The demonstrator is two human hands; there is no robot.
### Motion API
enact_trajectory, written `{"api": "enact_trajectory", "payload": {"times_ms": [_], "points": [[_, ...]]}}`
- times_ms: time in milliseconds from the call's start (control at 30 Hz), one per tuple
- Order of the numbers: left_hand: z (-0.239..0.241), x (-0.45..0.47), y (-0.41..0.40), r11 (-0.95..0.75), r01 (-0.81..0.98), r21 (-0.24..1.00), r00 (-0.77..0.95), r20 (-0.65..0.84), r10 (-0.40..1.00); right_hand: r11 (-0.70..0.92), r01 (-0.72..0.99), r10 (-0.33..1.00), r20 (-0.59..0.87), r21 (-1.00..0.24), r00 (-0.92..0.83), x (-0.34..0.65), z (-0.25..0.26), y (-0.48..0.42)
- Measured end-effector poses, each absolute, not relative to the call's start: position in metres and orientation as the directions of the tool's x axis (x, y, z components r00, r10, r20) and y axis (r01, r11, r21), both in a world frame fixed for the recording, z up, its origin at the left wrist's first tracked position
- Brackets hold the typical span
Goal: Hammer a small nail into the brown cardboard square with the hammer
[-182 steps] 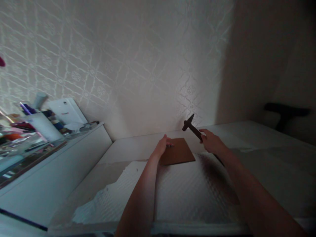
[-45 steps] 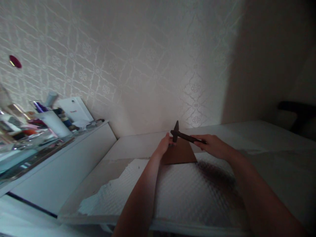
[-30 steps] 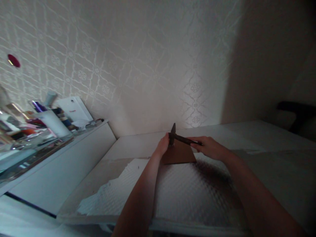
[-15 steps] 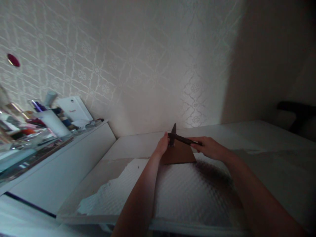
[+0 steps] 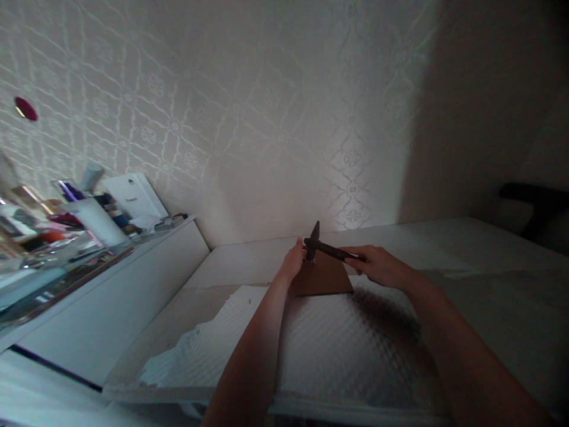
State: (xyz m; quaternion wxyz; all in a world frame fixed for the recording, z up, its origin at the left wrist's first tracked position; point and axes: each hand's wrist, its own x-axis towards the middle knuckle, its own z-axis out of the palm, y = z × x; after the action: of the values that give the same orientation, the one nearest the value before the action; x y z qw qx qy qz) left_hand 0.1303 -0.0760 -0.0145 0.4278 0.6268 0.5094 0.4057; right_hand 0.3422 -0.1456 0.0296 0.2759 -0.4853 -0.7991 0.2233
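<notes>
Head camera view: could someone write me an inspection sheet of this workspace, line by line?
Surface: pale table against a patterned wall, partly covered by white textured sheet.
Job's things: brown board flat on the sheet; small dark hammer, head over the board's far left corner; small nails seem to stand there, too tiny to be sure.
Clutter: side shelf to the left, crowded with bottles and tubes.
Hands: left hand at the board's far left corner; right hand grips the hammer's handle.
Cables: nothing seen.
Surroundings: dark chair back at far right; dim light.
</notes>
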Motion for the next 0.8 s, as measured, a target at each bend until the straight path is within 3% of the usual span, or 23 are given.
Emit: {"api": "enact_trajectory", "payload": {"times_ms": [800], "points": [[-0.0101, 0.1305, -0.0802, -0.149, 0.357, 0.922, 0.174, 0.091, 0.981, 0.382, 0.668, 0.922, 0.215, -0.638, -0.321, 0.3490, 0.0303, -0.1447]]}}
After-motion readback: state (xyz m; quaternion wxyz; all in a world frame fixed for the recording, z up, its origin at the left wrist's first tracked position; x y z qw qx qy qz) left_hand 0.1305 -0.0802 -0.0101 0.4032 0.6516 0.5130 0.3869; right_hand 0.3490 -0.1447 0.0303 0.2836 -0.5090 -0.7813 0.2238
